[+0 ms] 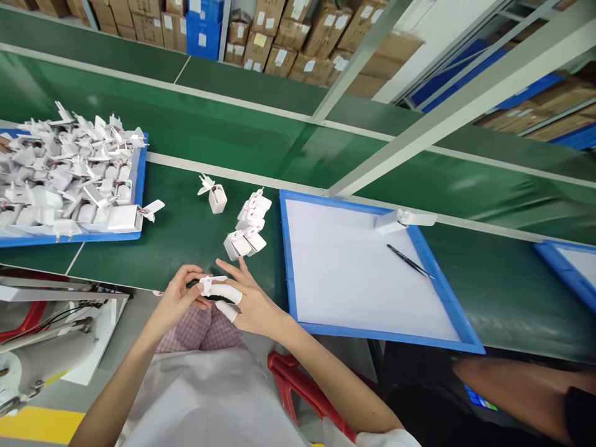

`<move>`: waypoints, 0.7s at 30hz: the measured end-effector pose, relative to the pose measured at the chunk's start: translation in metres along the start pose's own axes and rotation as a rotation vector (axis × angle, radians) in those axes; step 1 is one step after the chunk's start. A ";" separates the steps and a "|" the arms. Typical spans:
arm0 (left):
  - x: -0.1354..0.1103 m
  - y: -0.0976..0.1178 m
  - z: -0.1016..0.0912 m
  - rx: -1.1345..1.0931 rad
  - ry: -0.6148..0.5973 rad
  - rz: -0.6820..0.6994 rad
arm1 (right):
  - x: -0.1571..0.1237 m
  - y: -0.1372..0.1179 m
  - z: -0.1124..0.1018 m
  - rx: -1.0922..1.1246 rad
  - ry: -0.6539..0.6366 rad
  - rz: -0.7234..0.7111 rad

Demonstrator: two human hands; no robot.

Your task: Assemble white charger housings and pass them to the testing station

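White piece (205,285): here it is, up between the two hands, at the near edge of the green counter (181,217) and above the lap.
Left hand (184,288): comes in from the left, fingers curled, thumb and fingertips pinching the piece at its left end.
Right hand (249,301): reaches in from the other side, thumb and forefinger clamped on the same piece, two other fingers stretched out toward the row ahead.
Gap between hands: almost nothing, the hands meet at the piece, both forearms bare and angled inward.
Finger covers (226,311): white, smooth, snug on the right thumb and forefinger.
Row (249,226): boxy white pieces, packed close together, just beyond the right fingertips.
Loner (217,198): one boxy piece, flap out, left of the row and beyond the hands.
Left tray (107,236): blue-rimmed, heaped with glossy white pieces, pronged plugs jutting every which way.
Right tray (372,339): blue rim around a flat white lining, beside the right forearm.
Tweezers (410,261): dark, slim, lying slantwise at that tray's right side.
Block with a flap (391,221): white, long, out at the tray's far edge.
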State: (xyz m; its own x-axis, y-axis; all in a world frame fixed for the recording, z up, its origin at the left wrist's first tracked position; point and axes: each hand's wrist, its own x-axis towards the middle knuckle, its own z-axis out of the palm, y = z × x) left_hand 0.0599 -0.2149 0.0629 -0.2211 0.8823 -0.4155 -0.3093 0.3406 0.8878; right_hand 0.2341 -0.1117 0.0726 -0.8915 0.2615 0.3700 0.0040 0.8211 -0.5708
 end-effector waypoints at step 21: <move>0.001 0.004 0.034 -0.001 0.137 -0.021 | -0.018 -0.014 -0.021 -0.260 -0.077 -0.003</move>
State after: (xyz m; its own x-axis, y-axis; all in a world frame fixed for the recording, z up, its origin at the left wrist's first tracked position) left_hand 0.0897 -0.2013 0.0728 -0.3385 0.8226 -0.4569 -0.3163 0.3579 0.8786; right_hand 0.2594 -0.1172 0.0889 -0.9235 0.2275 0.3089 0.1083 0.9270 -0.3590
